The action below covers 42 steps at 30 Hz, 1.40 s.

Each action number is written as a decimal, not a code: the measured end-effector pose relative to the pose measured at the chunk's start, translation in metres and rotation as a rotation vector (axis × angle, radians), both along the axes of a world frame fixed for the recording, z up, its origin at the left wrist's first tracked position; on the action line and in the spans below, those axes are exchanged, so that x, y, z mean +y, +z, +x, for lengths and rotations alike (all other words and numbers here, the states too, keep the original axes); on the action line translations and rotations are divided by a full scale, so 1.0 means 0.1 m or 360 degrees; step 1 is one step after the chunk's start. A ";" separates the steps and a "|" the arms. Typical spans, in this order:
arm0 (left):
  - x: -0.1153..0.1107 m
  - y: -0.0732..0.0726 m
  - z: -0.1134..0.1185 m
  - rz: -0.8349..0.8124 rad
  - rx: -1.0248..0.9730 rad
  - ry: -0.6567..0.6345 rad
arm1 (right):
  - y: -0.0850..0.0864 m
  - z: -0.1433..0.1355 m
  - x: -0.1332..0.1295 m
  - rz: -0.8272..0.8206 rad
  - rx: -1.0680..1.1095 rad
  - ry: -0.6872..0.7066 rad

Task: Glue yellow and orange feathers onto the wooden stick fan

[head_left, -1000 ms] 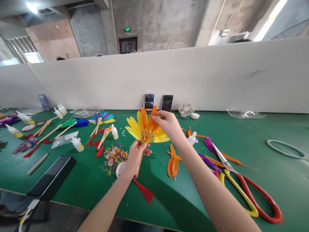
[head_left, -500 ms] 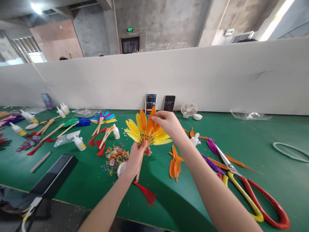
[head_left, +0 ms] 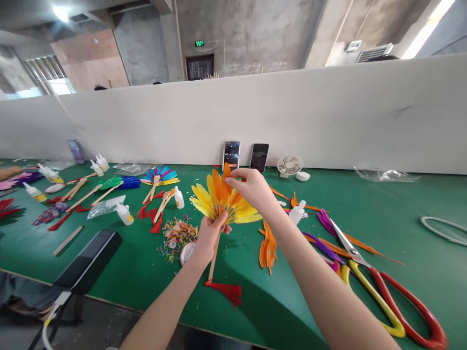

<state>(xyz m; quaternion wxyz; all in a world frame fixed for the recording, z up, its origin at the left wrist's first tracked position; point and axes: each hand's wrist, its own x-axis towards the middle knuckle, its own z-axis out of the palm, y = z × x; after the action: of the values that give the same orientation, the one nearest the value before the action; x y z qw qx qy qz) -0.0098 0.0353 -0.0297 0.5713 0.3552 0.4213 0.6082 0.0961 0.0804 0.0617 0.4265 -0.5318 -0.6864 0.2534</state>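
A fan of yellow and orange feathers (head_left: 204,198) stands upright before me, its wooden stick pointing down to a red tassel (head_left: 229,293). My left hand (head_left: 208,238) is closed round the top of the stick, thumb over the feather bases. With thumb and fingers pinched, my right hand (head_left: 251,187) grips an orange feather (head_left: 226,171) near its tip, at the middle of the fan. Loose orange feathers (head_left: 269,248) lie on the table below my right forearm. Where the held feather's base meets the fan is hard to make out.
Large scissors (head_left: 359,257) with red and yellow handles lie right, beside purple and orange feathers. Glue bottles (head_left: 124,214), finished feather fans (head_left: 156,180) and a pile of clippings (head_left: 178,236) are left. Two phones (head_left: 259,157) and a small fan (head_left: 290,166) stand against the white partition (head_left: 328,112).
The view has shifted slightly, so most things sit a little further right. My right fingers have come slightly lower and nearer the fan's middle with the orange feather. The tassel has swung right.
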 end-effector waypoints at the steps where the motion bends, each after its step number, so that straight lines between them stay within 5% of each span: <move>1: 0.00 0.00 0.00 -0.0006 -0.0015 0.0008 | 0.00 -0.01 0.00 -0.0009 0.0008 0.0005; 11: -0.03 0.04 -0.02 -0.0005 -0.0029 0.0131 | -0.09 0.14 -0.14 0.0301 0.0818 -0.0113; 23: 0.01 -0.02 -0.04 0.0002 0.0074 0.0115 | -0.40 0.21 -0.11 0.0251 0.1018 -0.0269; 29: -0.02 -0.01 -0.03 -0.0020 0.0103 0.0158 | -0.28 0.25 -0.07 0.0265 0.0914 -0.0255; 36: 0.00 -0.02 -0.02 -0.0022 0.0089 0.0156 | -0.16 0.20 -0.05 -0.0083 0.0377 0.0265; 42: 0.03 -0.06 -0.03 0.0013 0.0106 0.0102 | -0.19 0.06 -0.05 -0.0006 0.0155 0.0078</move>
<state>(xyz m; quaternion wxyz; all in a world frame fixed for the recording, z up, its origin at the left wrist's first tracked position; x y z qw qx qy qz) -0.0129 0.0383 -0.0354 0.5356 0.3638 0.4490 0.6157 0.1018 0.0752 0.0423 0.4520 -0.5028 -0.6771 0.2906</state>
